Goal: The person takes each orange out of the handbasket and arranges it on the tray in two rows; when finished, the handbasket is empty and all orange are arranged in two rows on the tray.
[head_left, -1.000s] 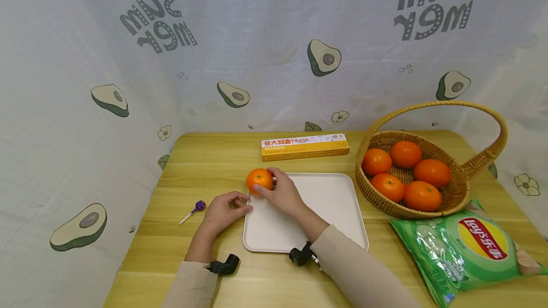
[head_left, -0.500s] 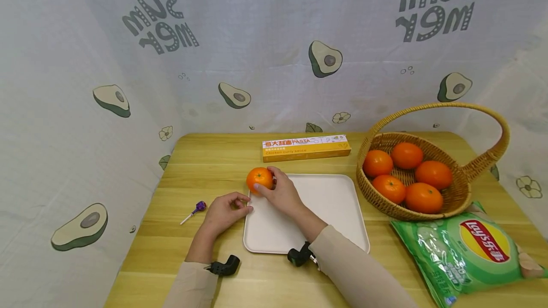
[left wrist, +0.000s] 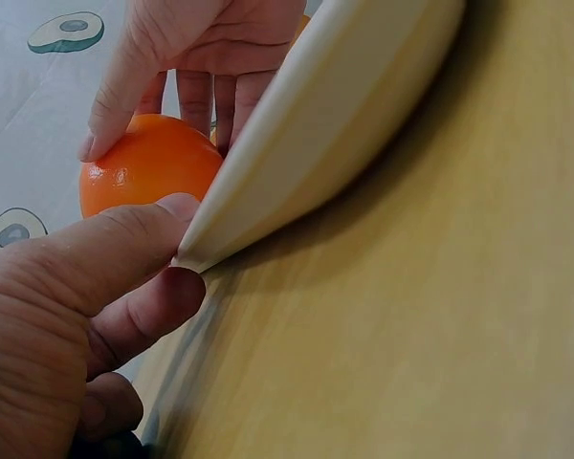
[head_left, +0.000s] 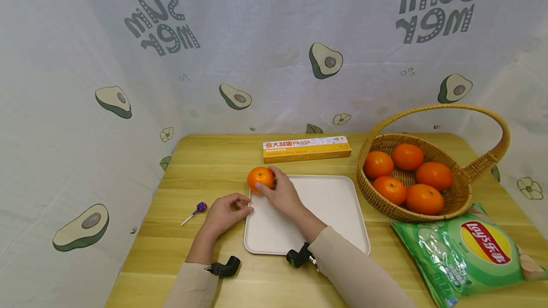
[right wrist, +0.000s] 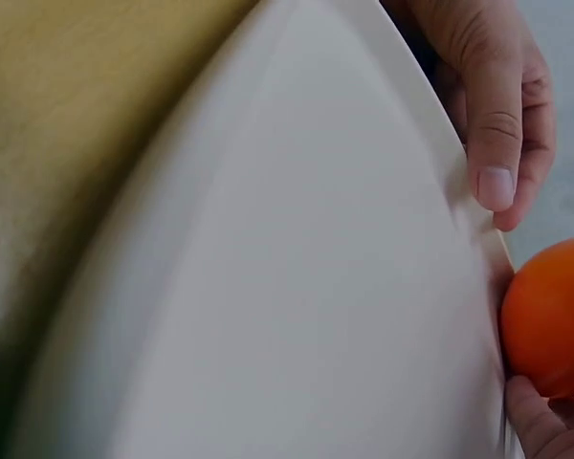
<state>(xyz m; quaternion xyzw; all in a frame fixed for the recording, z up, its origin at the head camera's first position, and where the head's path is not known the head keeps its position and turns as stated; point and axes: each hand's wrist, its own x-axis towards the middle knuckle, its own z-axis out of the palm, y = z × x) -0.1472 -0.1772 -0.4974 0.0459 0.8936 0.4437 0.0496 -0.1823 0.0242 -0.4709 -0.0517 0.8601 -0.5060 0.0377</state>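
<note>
A white rectangular tray (head_left: 327, 213) lies on the wooden table in front of me. My left hand (head_left: 224, 212) is at its left edge; in the left wrist view, thumb and fingers pinch the tray's rim (left wrist: 253, 182). At the far left corner of the tray, my right hand (head_left: 284, 196) holds an orange (head_left: 259, 179), thumb on the near side and fingers round its right side. The right wrist view has the orange (right wrist: 555, 320) right at the tray's rim, with the left thumb (right wrist: 495, 163) laid over that same edge.
Behind the tray lies a yellow pasta box (head_left: 306, 151). A purple-wrapped lollipop (head_left: 199, 208) is left of my left hand. To the right stands a wicker basket (head_left: 372, 202) with a tall handle and several oranges (head_left: 424, 198), and a green chip bag (head_left: 462, 251) lies before it.
</note>
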